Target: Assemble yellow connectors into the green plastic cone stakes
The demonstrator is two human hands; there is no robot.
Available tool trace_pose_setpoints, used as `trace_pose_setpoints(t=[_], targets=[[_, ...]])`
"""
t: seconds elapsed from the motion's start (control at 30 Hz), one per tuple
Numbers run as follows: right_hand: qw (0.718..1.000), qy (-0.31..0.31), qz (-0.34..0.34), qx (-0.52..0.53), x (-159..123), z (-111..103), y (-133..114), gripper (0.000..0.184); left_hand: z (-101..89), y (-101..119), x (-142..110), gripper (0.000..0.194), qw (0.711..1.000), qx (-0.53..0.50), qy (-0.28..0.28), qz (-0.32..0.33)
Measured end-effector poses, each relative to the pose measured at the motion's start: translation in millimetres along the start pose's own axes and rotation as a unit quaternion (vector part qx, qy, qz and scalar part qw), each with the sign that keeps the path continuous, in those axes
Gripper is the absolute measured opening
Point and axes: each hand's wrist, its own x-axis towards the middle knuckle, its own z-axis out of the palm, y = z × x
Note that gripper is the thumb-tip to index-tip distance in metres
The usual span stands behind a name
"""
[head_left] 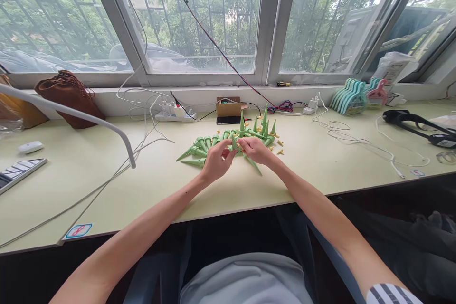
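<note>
Two bare hands meet near the middle of the frame, above a pale green table. The left hand point(218, 159) grips a small green spike point(234, 143), held point-up at the centre of the frame between thumb and fingers. The right hand point(254, 150), just beside it, has its fingers drawn together close to the spike; whether they pinch something is hidden. Around and behind the hands lies a cluster of other green spikes point(194, 162), several on their sides left of centre, some standing upright right of centre, one of them point(265, 115) tall. Small yellow pieces point(280, 152) are scattered along the cluster's right side. Behind it, at upper centre, a small cardboard box point(228, 107) stands with a dark phone point(228, 120) in front. A white power strip point(174, 113) sits left of the box, and turquoise hangers point(351, 96) stand at the upper right. A brown pouch point(69, 99) leans at the upper left, against the window ledge.
</note>
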Motion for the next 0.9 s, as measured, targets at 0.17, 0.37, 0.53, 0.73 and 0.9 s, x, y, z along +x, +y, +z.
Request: trace_pose_setpoints(t=[0.17, 0.37, 0.53, 0.73, 0.9], targets=[[1.000, 0.001, -0.002, -0.001, -0.1, -0.6, -0.9, 0.057, 1.3, -2.9, 0.6, 0.013, 1.000, 0.001, -0.001, 0.012], [1.000, 0.005, -0.001, -0.004, 0.2, -0.2, 1.1, 0.055, 2.7, -1.0, 0.4, 0.014, 0.999, -0.039, -0.005, -0.010], [0.998, 0.047, -0.027, -0.020, 0.0, 1.0, 3.3, 0.054, 2.3, 1.3, 1.2, 0.019, 0.997, -0.068, 0.007, -0.028], [0.993, 0.108, -0.032, -0.025, -0.2, -0.4, 4.5, 0.051, 0.1, 1.3, 5.6, 0.031, 0.982, -0.161, 0.038, -0.092], [0.993, 0.108, -0.041, -0.025, -0.8, -1.4, 3.1, 0.048, -1.1, 4.2, 9.3, 0.039, 0.948, -0.256, -0.022, -0.187]])
